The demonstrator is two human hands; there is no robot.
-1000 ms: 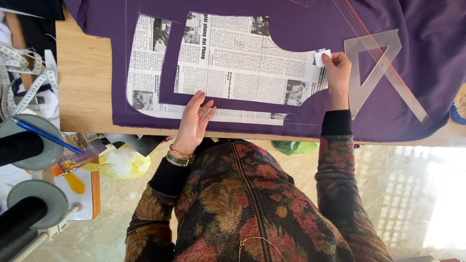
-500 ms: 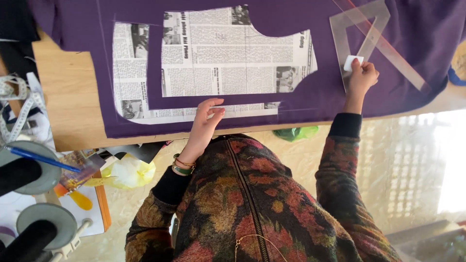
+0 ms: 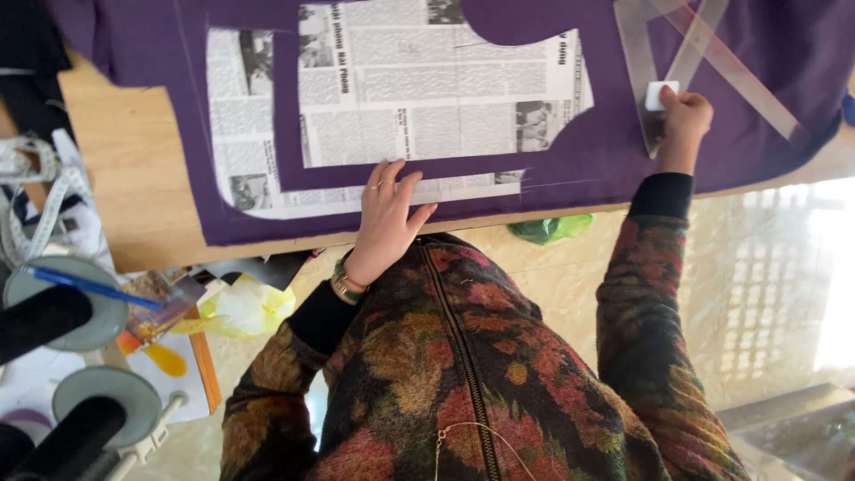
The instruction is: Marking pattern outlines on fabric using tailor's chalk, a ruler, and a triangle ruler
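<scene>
Top right, a ruler (image 3: 690,67) runs off-frame; right hand (image 3: 684,120) pinches white chalk (image 3: 661,94); left hand (image 3: 387,218), fingers spread, flattens newspaper (image 3: 427,98) on cloth (image 3: 570,169).

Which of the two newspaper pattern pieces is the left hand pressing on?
The left hand presses the L-shaped newspaper strip along the fabric's near edge, not the large newspaper piece with the curved cut-out, which lies farther away.

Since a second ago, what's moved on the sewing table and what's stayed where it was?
The right hand, holding a small white chalk piece, slid from the edge of the newspaper pattern onto the clear triangle ruler. Nothing was picked up or let go. The left hand stays flat on the pattern's lower strip, and the pattern and the ruler lie as before on the purple fabric.
</scene>
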